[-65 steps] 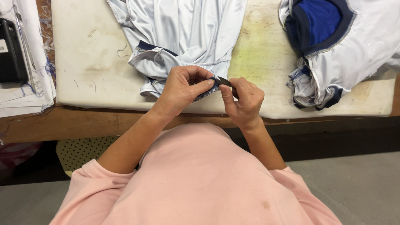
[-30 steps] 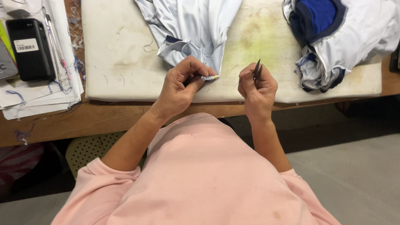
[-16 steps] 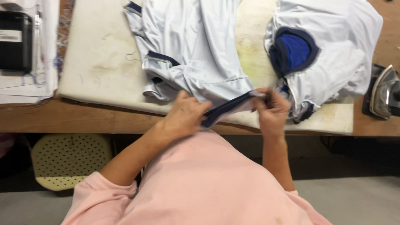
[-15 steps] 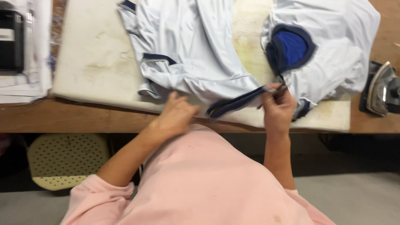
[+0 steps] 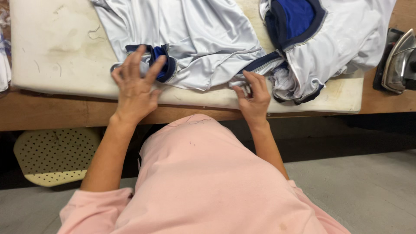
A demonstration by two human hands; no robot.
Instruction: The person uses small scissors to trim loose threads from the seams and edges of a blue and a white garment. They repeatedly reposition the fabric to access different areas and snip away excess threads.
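A light grey shirt [image 5: 190, 39] with dark blue trim lies spread on the white padded board [image 5: 56, 47]. My left hand [image 5: 136, 86] rests flat, fingers apart, on its blue-edged sleeve at the near left. My right hand [image 5: 253, 97] pinches the shirt's hem by a dark blue band [image 5: 260, 63] at the board's near edge. Whether a small tool is still in that hand cannot be seen. A second white shirt [image 5: 342, 39] with a blue inner collar lies bunched at the right.
An iron [image 5: 401, 60] stands on the wooden table [image 5: 56, 115] at the far right. A perforated cream stool seat [image 5: 56, 156] sits under the table at the left. Grey floor lies below.
My left hand has let go of the trim, moved left and laid itself flat on the sleeve. My right hand dropped to the hem near the blue band. The view shifted right.
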